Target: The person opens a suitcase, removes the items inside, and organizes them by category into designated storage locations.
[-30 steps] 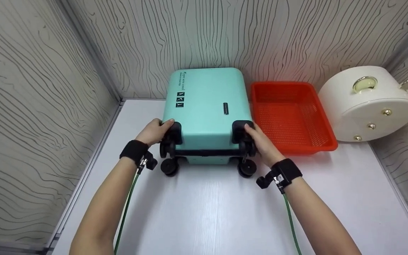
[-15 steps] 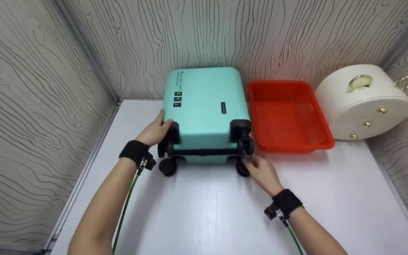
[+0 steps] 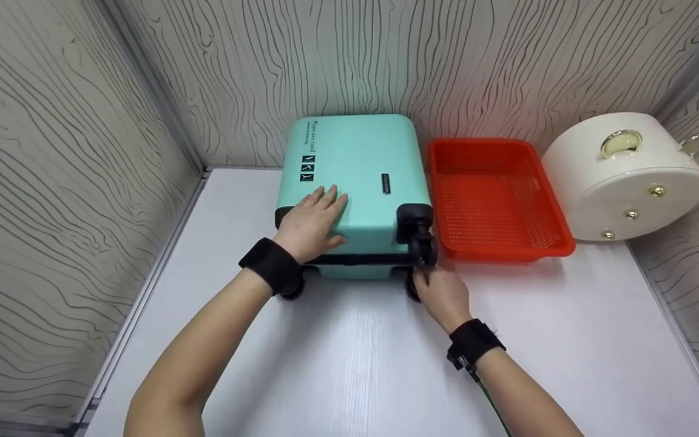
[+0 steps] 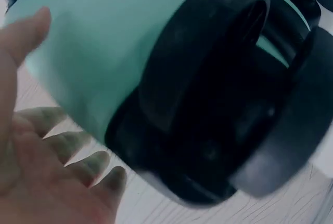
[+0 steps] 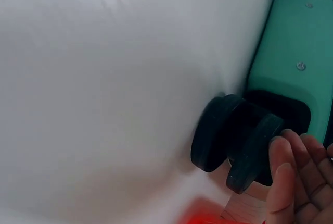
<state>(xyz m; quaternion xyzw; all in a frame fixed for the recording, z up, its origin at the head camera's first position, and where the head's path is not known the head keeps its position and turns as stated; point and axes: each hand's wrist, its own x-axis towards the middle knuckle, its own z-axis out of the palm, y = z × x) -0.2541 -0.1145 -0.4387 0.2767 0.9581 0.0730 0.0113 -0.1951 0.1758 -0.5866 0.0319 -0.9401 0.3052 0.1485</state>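
Observation:
A mint-green suitcase [image 3: 358,164] lies flat, its wheeled end towards me. My left hand [image 3: 312,224] is over its near left corner, fingers spread on the upper shell; it covers most of the upper left wheel. In the left wrist view, that double wheel [image 4: 203,62] looms large beside the spread fingers [image 4: 78,143]. My right hand [image 3: 445,297] is at the near right corner, below the upper right wheel [image 3: 422,246]. The right wrist view has its fingers [image 5: 312,166] bent loosely beside the lower black wheel [image 5: 252,151]. I cannot tell whether thumb and index pinch anything.
A red plastic basket [image 3: 501,200] stands close along the suitcase's right side. Beyond it, a round cream case [image 3: 625,176] with gold handles and studs leans near the right wall. Patterned walls enclose the white table [image 3: 355,364] at the back and both sides.
My left hand has left the suitcase's left edge and moved right onto its top near the front. My right hand has dropped from the upper right wheel housing to the lower right wheel.

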